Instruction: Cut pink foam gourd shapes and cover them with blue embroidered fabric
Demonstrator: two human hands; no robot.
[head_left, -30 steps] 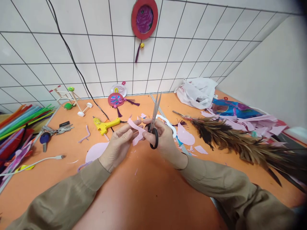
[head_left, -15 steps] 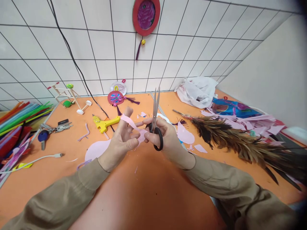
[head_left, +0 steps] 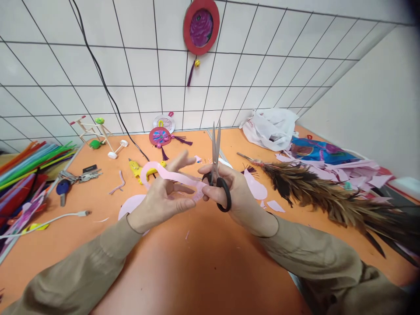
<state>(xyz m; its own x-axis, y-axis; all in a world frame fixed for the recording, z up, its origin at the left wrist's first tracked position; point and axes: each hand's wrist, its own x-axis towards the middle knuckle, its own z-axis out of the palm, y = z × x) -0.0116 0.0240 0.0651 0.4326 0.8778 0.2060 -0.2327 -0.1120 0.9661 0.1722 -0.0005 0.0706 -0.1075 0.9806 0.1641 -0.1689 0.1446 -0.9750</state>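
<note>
My right hand (head_left: 232,188) grips black-handled scissors (head_left: 215,151), their blades pointing up and slightly apart. Its thumb and fingers also pinch one end of a curved pink paper strip (head_left: 175,177). The strip arches across the back of my left hand (head_left: 167,197), and its far loop hangs near the wrist. Fingers of the left hand are stretched apart, with the thumb extended toward the strip's pinched end. Partly behind the left wrist lies a rounded pink paper piece (head_left: 131,204). Another pink cutout (head_left: 255,186) rests beyond the right hand.
A yellow glue gun (head_left: 135,169) lies behind my left hand. Keys (head_left: 64,187), a white cable (head_left: 65,215) and coloured pipe cleaners (head_left: 36,159) are at left. Brown feathers (head_left: 305,188), pink scraps (head_left: 361,175) and a white plastic bag (head_left: 269,129) occupy the right.
My left hand has turned and tilted, so the pink strip now drapes over it with its loop swung left. The scissors have shifted slightly right with my right hand.
</note>
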